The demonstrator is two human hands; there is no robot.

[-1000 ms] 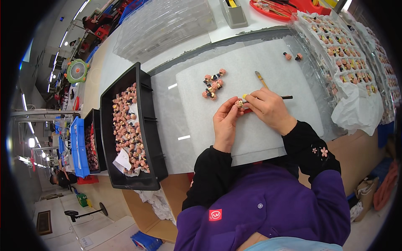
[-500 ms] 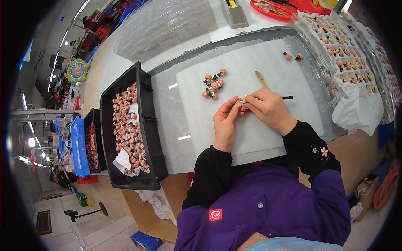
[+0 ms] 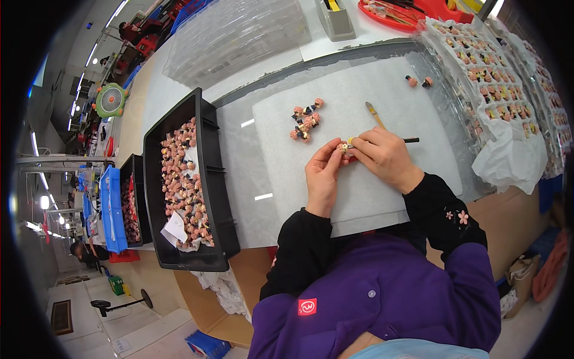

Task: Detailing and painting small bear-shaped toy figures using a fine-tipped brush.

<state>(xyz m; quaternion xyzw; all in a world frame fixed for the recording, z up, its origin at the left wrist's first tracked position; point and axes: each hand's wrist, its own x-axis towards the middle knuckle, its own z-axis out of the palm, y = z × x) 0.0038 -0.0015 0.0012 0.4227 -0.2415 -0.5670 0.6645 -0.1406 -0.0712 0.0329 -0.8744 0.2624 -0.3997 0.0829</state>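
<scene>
My left hand [image 3: 323,178] pinches a small pink figurine [image 3: 342,148], with bumpy pink hair, between thumb and fingers. My right hand [image 3: 386,157] is closed close beside it, fingertips meeting at the figurine; a bit of yellow shows there, but what the fingers hold is mostly hidden. A black stick end [image 3: 411,140] shows beyond the right knuckles; I cannot tell whether it is held. Just past the right hand lies a brush [image 3: 375,113] with a wooden handle. Several similar figurines [image 3: 307,122] lie grouped on the white sheet [image 3: 278,155], and two more figurines [image 3: 427,81] at far right.
At left stands a black crate [image 3: 212,173] full of pink figurines. Clear plastic trays [image 3: 239,39] are stacked at the back, near a grey tape dispenser [image 3: 336,24] and a red tray [image 3: 391,19]. Blister trays of figurines [image 3: 493,75] line the right side.
My hands stay almost in place, with only a slight shift of the fingers at the figurine. The things on the table lie as before.
</scene>
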